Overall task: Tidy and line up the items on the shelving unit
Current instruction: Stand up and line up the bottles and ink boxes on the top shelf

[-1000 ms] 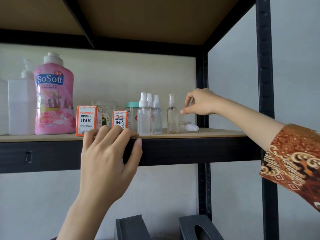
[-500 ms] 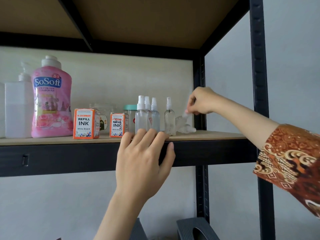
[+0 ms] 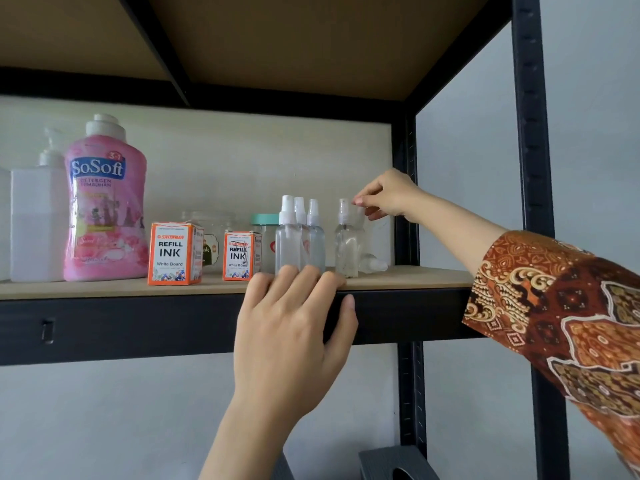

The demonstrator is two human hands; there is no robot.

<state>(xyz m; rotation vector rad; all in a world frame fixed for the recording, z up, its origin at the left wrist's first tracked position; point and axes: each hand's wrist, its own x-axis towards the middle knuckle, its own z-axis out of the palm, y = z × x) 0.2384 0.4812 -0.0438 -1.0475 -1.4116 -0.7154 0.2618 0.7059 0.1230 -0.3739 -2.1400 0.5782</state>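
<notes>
Fingertips (image 3: 358,201) of the right hand (image 3: 391,197) pinch a clear cap at the spray bottle (image 3: 346,244), likely light and tippy; left hand (image 3: 291,327), at seven o'clock, rests flat on the shelf edge (image 3: 398,277).

Right hand (image 3: 388,199) pinches a spray bottle (image 3: 348,242); left hand (image 3: 291,327) rests on the shelf (image 3: 398,277).

On the shelf (image 3: 398,277) stand 4 small clear spray bottles (image 3: 286,242), and 1 more lies on its side (image 3: 372,265). There are 2 orange refill-ink boxes (image 3: 175,252), 1 pink detergent bottle (image 3: 104,202), 1 white pump bottle (image 3: 36,220), 1 teal-lidded jar (image 3: 265,220) and 1 clear glass jar (image 3: 209,233).
</notes>
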